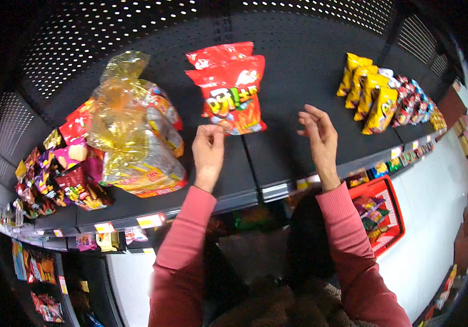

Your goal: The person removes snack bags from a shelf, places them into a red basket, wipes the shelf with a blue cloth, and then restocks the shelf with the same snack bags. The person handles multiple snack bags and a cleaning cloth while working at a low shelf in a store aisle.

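Two red snack bags stand one behind the other on a black metal shelf (291, 159), and the front red snack bag (234, 96) bears bright lettering. At its lower left corner, my left hand (208, 149) has thumb and fingers pinched together on the bag's edge. Only the top and left side of the rear red snack bag (219, 53) show. To the right, apart from the bags, my right hand (320, 137) hangs over the shelf with fingers loosely curled and nothing in it.
Left of the red bags stand large clear-and-gold wrapped packs (136, 139) and several dark snack bags (80, 186). A row of yellow snack bags (379, 104) is on the right. Below the shelf front sits a red basket (397, 220) holding packets. Perforated panels (95, 32) close the back.
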Action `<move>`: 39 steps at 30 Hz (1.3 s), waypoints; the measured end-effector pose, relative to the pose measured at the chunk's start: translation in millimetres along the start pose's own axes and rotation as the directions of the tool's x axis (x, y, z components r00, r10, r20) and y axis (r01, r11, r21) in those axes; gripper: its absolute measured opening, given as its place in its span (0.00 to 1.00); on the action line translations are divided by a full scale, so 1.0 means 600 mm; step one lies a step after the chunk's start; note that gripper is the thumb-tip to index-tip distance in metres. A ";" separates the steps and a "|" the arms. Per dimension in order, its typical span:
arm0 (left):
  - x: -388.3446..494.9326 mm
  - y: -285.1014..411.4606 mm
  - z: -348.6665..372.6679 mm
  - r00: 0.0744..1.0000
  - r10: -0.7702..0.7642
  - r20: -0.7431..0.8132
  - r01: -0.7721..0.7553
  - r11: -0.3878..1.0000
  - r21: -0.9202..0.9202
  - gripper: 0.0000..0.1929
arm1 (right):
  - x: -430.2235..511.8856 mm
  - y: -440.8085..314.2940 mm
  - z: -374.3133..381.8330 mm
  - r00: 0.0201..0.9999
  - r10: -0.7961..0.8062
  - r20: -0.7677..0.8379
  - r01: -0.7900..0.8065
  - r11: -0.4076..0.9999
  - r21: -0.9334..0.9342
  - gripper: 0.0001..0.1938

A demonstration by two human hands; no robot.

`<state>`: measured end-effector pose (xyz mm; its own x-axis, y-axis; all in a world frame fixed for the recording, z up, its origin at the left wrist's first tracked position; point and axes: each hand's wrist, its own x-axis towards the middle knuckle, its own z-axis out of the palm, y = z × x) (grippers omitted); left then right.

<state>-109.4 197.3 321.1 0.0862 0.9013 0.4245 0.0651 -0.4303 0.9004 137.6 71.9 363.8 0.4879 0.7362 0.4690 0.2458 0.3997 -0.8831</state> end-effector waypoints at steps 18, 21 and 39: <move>-0.019 -0.004 0.004 0.692 -0.370 0.620 0.263 0.929 0.261 0.18 | -0.592 0.109 -0.563 0.676 0.556 -0.484 -0.560 -0.038 -0.827 0.22; -0.019 -0.006 -0.003 0.667 -0.336 0.665 0.235 0.942 0.240 0.16 | -0.585 0.114 -0.524 0.600 0.651 -0.464 -0.512 -0.133 -0.849 0.25; -0.035 -0.010 -0.007 0.680 -0.227 0.698 0.215 0.971 0.105 0.13 | -0.518 0.041 -0.472 0.859 0.384 -0.340 -0.449 0.242 -0.860 0.10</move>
<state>-115.9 181.1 307.3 0.7373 0.6753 0.0177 0.1865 -0.2288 0.9554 229.2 -301.8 192.1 0.7978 0.6000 0.0588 0.5612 -0.7035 -0.4360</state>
